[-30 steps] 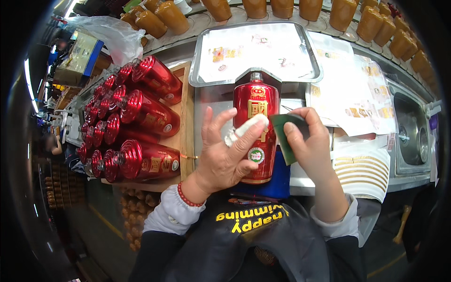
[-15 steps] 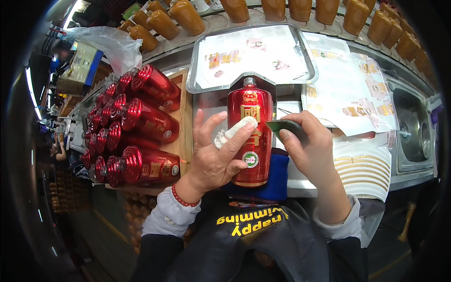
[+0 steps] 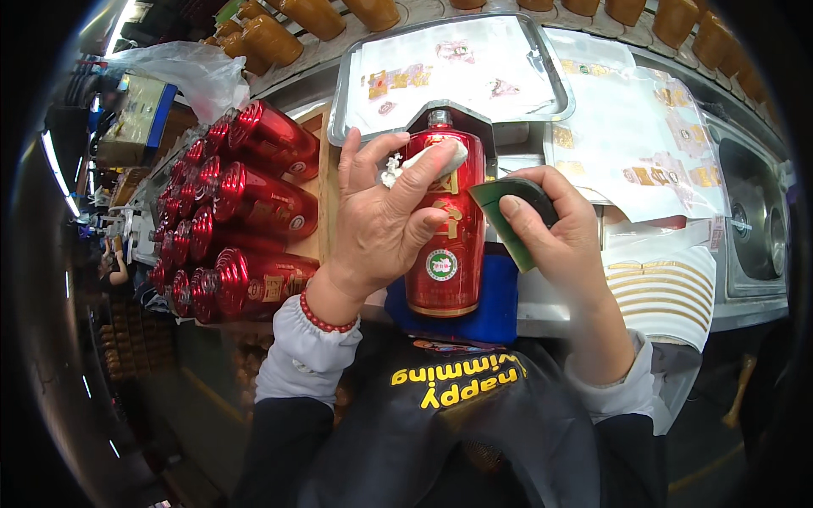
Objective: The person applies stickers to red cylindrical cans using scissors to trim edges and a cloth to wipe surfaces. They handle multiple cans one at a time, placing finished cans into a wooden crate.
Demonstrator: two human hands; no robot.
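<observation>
In front of me a glossy red bottle (image 3: 447, 292) with gold characters and a round green-and-white emblem lies with its neck pointing away, on a blue cloth (image 3: 501, 305). My left hand (image 3: 370, 222) is over its upper left side, fingers spread. White cloth (image 3: 456, 159) is wrapped about the index finger, which presses on the bottle near the shoulder; the frayed end hangs beside it. Close to the bottle's right side, my right hand (image 3: 566, 233) grips a squeegee (image 3: 500, 222) with a green blade and dark handle.
Several red bottles (image 3: 264, 203) lie stacked at left beside a wooden board (image 3: 326, 229). Ahead stands a metal tray (image 3: 559, 93) with decal sheets. More decal sheets (image 3: 610, 127), gold-striped strips (image 3: 656, 292) and a sink (image 3: 749, 212) are at right. Brown bottles (image 3: 313, 17) line the back.
My left hand has moved the wrapped finger up the bottle toward its shoulder. My right hand has turned the squeegee, its green blade now facing me more. The view has shifted slightly.
</observation>
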